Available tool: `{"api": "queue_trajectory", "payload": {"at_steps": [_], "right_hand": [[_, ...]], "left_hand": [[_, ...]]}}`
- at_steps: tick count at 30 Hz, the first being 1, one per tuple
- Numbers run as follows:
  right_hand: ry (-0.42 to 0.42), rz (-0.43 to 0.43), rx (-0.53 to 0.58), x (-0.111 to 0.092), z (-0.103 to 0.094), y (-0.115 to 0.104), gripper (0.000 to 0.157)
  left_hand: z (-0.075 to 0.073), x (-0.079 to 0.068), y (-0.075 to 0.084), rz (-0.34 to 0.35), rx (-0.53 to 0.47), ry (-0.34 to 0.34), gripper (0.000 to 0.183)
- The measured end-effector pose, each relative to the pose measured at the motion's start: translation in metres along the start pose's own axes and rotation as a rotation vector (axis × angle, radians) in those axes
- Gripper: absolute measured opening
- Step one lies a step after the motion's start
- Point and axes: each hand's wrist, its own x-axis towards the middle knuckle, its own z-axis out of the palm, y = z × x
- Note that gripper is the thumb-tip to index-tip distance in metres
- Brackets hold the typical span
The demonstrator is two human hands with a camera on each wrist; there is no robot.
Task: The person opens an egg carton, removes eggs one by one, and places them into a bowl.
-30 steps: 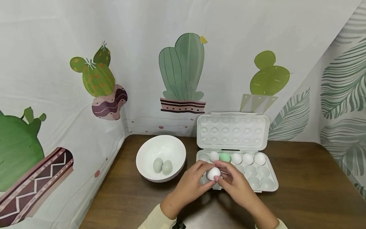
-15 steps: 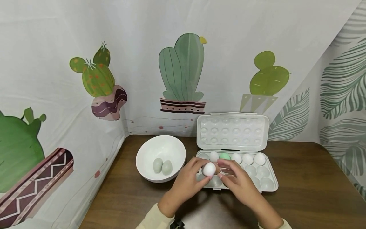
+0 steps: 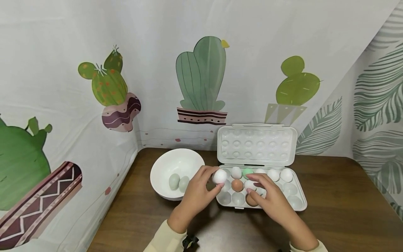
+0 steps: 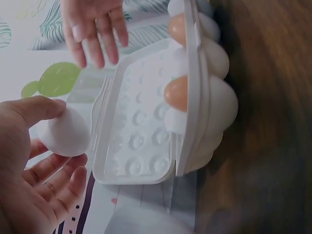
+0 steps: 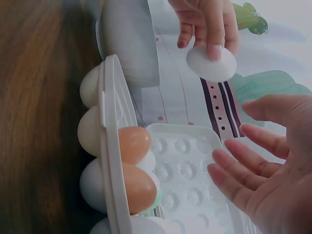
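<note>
My left hand point(image 3: 196, 190) pinches a white egg point(image 3: 219, 176) between thumb and fingers, above the left end of the egg carton point(image 3: 301, 196). My right hand point(image 3: 270, 196) hovers over the carton's middle, its fingers spread and holding nothing; the right wrist view shows the gap between thumb and fingers. Under that hand sit a white egg point(image 3: 250, 185) and a brown egg point(image 3: 251, 200), both partly covered. Another brown egg point(image 3: 237, 185) lies in the middle row. Along the back row are a green egg point(image 3: 247, 173) and several white eggs point(image 3: 286, 175).
Left of the carton stands a white bowl point(image 3: 157, 171) with two pale grey-green eggs point(image 3: 174, 181) inside. The carton's lid point(image 3: 256, 145) is raised against the cactus-print cloth point(image 3: 151, 70). Brown wooden table point(image 3: 340, 196) extends to the right.
Earlier both hands were around the white egg. My left hand has carried it left, and my right hand has parted from it. Two brown eggs in the carton have come into view.
</note>
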Motion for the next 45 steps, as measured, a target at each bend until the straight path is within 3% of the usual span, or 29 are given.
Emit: {"api": "queue_trajectory", "payload": {"at_steps": [13, 22, 33, 45], "right_hand": [[-0.013, 0.062, -0.093, 0.000, -0.003, 0.006, 0.037], [-0.136, 0.186, -0.139, -0.003, -0.002, 0.004, 0.031], [-0.154, 0.203, -0.230, -0.006, 0.003, 0.010, 0.028], [-0.180, 0.218, -0.258, -0.007, 0.004, 0.012, 0.029]], "left_hand": [[-0.016, 0.006, -0.022, -0.083, 0.001, 0.041, 0.048], [-0.023, 0.008, -0.033, -0.148, 0.059, 0.085, 0.047], [-0.025, 0.007, -0.048, -0.245, 0.118, 0.047, 0.045], [-0.027, 0.005, -0.056, -0.360, 0.169, -0.055, 0.043]]}}
